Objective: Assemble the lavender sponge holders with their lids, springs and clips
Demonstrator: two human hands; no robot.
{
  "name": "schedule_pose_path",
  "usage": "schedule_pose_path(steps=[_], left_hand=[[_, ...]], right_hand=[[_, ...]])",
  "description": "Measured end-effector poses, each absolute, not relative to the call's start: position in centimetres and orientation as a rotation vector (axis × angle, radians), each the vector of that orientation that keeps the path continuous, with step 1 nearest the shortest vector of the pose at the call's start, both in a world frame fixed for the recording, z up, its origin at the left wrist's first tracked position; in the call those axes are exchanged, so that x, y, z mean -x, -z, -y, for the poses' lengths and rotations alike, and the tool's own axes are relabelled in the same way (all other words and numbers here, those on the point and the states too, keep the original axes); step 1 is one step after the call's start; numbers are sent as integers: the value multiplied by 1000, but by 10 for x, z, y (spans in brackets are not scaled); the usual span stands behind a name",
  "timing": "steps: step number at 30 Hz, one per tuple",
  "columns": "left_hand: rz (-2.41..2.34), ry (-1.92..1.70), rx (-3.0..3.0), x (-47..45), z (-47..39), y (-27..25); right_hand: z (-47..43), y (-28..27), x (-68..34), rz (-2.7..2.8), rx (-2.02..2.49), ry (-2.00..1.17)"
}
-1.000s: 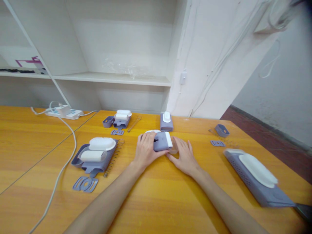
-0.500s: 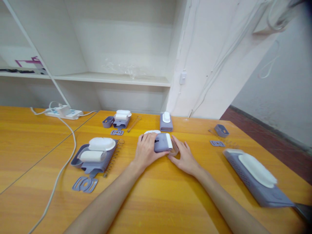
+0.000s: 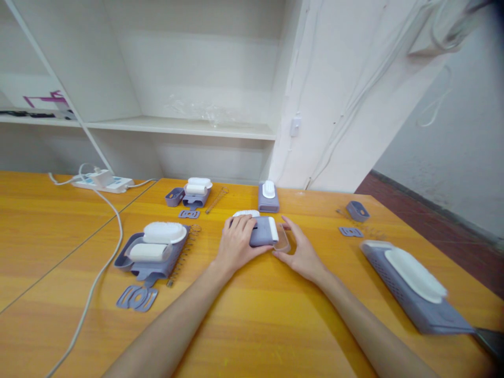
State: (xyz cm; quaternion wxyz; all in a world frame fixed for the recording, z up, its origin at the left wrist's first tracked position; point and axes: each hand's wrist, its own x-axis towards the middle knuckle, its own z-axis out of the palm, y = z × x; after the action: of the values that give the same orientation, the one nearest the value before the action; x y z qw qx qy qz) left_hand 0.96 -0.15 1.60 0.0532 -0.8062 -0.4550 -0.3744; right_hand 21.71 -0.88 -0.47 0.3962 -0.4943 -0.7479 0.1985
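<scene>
In the middle of the table, my left hand [image 3: 237,239] is closed over a grey-purple plastic case [image 3: 263,232] with a white right end. Part of the case is hidden under my fingers. My right hand [image 3: 301,247] holds a clear plastic cover [image 3: 282,239] by its edges, thumb below and fingers above. The cover sits against the white end of the case. A white bristled piece [image 3: 246,213] shows just behind my left hand, partly covered by it.
To the left lie a similar case with white parts [image 3: 155,252], a coil spring [image 3: 183,260] and a flat slotted plate [image 3: 137,298]. Another case [image 3: 269,197] stands behind my hands. On the right are a larger case [image 3: 413,283] and a small grey cup [image 3: 358,211]. A white cable [image 3: 106,273] crosses the left side.
My right hand and the clear cover have shifted slightly right, and more of the cover shows beside the case. My left hand stays almost in place.
</scene>
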Motion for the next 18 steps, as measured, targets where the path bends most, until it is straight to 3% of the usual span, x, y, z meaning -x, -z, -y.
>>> schedule_pose_path(steps=[18], left_hand=[[1301,1104,2494,-6,0,-16]], right_hand=[[12,4,-216,1944,1213,-278]])
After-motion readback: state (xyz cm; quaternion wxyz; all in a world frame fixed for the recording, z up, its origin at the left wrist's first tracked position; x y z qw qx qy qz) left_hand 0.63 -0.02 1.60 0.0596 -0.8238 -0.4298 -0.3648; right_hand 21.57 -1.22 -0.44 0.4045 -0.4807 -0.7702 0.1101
